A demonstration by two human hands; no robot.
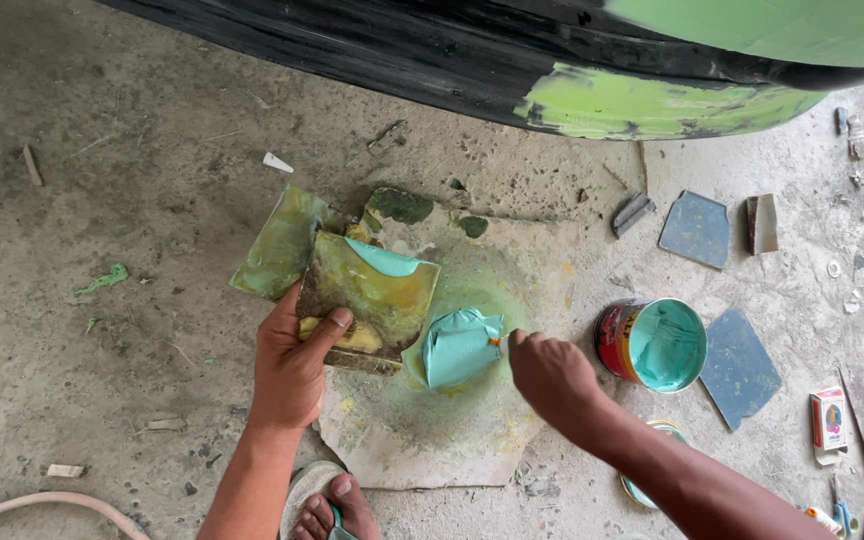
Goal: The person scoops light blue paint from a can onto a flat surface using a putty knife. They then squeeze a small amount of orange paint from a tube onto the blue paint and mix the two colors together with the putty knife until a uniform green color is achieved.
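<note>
Left grip (297, 365) tilts putty board (370, 300) upper-right.

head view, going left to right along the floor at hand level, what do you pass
green scrap → left hand gripping a paint-smeared board → teal putty blob → right hand → open can of teal putty → blue-grey sheet → small box

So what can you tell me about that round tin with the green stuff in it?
The tin is a small round can with a red printed side. It stands upright and open on the concrete floor, holding smooth pale turquoise paste that also coats its inner wall. It sits just beyond the right hand, beside a flat blue-grey plate. Neither hand touches it.
</note>
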